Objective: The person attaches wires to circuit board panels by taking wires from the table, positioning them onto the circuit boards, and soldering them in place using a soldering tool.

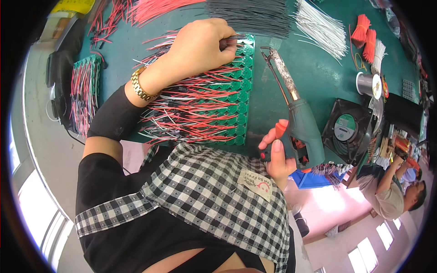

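My left hand (200, 45), with a gold bracelet at the wrist, rests on a green panel of small round circuit boards (239, 95) and pinches thin wires at its top edge. Red, black and white wires (191, 104) fan out leftward from the boards. My right hand (276, 157) grips the handle of a grey-green soldering gun (302, 125). The gun's long metal tip (282, 73) points away from me, just right of the panel, above the green table (314, 77).
Bundles of cut red, black and white wires (255, 16) lie along the far edge. A solder spool (368, 84) and a small black fan (348, 129) sit at the right. Another wired panel (84, 91) lies at the left. A second person (396, 191) works beyond the fan.
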`<state>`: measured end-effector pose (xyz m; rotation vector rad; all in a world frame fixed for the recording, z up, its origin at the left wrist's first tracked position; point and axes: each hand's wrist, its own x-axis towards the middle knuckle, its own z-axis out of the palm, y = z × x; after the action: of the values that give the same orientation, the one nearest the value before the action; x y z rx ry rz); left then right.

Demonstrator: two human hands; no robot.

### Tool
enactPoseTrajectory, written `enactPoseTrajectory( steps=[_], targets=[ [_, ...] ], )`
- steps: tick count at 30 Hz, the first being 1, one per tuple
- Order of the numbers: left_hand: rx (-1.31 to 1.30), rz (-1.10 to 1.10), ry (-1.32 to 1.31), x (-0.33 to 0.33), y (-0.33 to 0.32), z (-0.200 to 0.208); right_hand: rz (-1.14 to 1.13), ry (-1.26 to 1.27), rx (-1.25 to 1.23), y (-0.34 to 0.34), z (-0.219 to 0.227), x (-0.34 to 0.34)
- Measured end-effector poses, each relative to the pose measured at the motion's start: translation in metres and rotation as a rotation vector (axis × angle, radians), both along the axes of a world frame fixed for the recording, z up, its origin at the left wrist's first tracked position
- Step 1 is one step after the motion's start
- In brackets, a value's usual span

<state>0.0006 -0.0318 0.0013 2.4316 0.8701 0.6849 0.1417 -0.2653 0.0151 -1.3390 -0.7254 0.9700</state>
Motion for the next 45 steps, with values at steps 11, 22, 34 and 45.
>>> enactPoseTrajectory(
  steps=[11,22,34,45],
  targets=[
    [0.199,-0.042,-0.010,-0.009,0.001,0.017,0.005,0.010,0.013,-0.019,-0.006,0.002],
    [-0.017,-0.077,-0.045,-0.003,-0.006,0.000,0.015,-0.060,0.054,-0.002,-0.018,-0.002],
    [0.018,0.006,-0.018,-0.003,-0.001,-0.016,0.040,-0.069,0.050,0.004,-0.022,-0.006],
    [0.003,-0.002,-0.027,-0.007,-0.007,-0.011,0.008,-0.174,-0.110,0.000,-0.016,-0.008]
  ],
)
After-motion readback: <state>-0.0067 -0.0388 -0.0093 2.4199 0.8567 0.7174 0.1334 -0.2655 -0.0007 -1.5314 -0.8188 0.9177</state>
